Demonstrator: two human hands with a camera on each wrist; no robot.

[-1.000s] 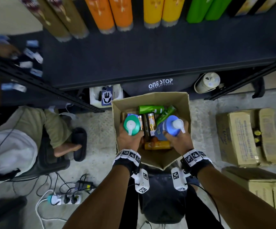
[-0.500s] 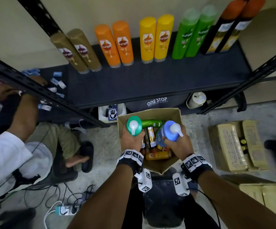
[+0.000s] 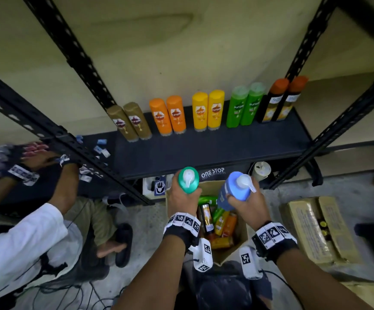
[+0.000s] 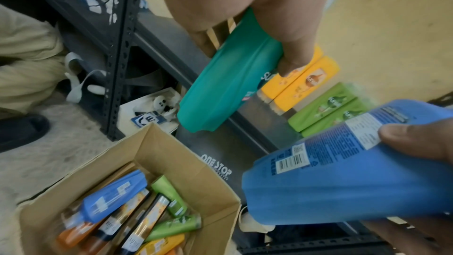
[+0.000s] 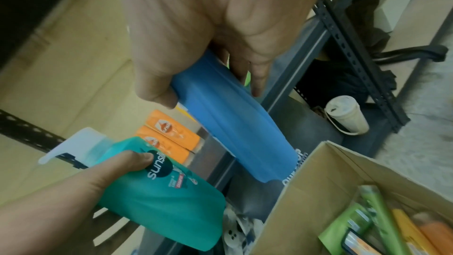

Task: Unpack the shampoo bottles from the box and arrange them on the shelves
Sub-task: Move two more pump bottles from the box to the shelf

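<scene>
two pump bottles are up out of the cardboard box (image 3: 243, 233) at once: the left hand (image 3: 181, 199) wraps round the teal bottle (image 3: 188, 180), the right hand (image 3: 247, 203) round the blue bottle (image 3: 235, 189), both just above the box's far edge and short of the shelf (image 3: 204, 151). judging by the paired row at the back of that shelf, the step is carrying them over to stand there. to do it well, i'd set each down base first on the bare front of the shelf, pump heads upright and labels outward, one at a time so neither knocks the row behind. more bottles lie inside the box, so plenty is left. the teal label reads "sunsilk" with "shampoo" below; the row's labels also read "sunsilk". below the shelf, beyond the box, white letters spell "one stop". the blue bottle shows a barcode and print too small to read.
</scene>
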